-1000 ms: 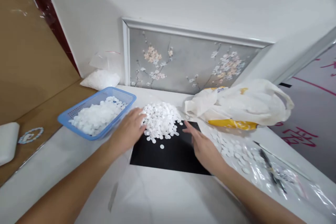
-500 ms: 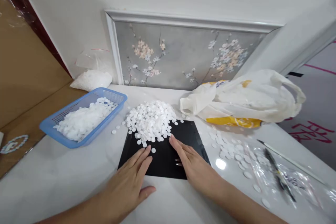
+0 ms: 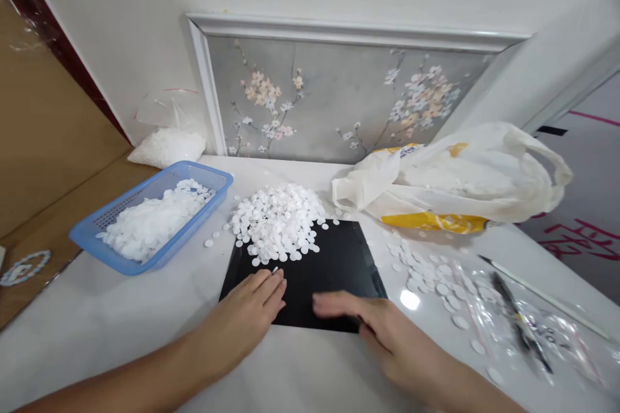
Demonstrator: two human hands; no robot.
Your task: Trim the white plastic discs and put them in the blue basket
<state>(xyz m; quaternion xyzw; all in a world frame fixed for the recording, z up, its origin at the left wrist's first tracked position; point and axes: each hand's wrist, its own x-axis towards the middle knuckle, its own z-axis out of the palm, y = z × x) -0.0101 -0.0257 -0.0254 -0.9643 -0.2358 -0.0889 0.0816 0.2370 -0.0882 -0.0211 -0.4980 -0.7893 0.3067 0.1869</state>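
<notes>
White discs [image 3: 278, 219] heaped across far-left edge of black sheet [image 3: 334, 271], just beyond left hand [image 3: 249, 306], farther from right hand [image 3: 382, 326]. Left fingers bunched, right ones extended, blurred; whether anything is held cannot be told.

The white desk [image 3: 290, 374] bore a black mat [image 3: 334, 264], a heap of white discs [image 3: 281, 219] across the mat's far edge, a blue plastic basket [image 3: 194, 222], a white carrier bag [image 3: 450, 181], scattered discs [image 3: 427, 274] and clear plastic packaging [image 3: 557, 343].

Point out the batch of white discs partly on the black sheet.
The middle pile, partly on the black sheet; the left batch sits in the basket, the right batch clear of the sheet.
</notes>
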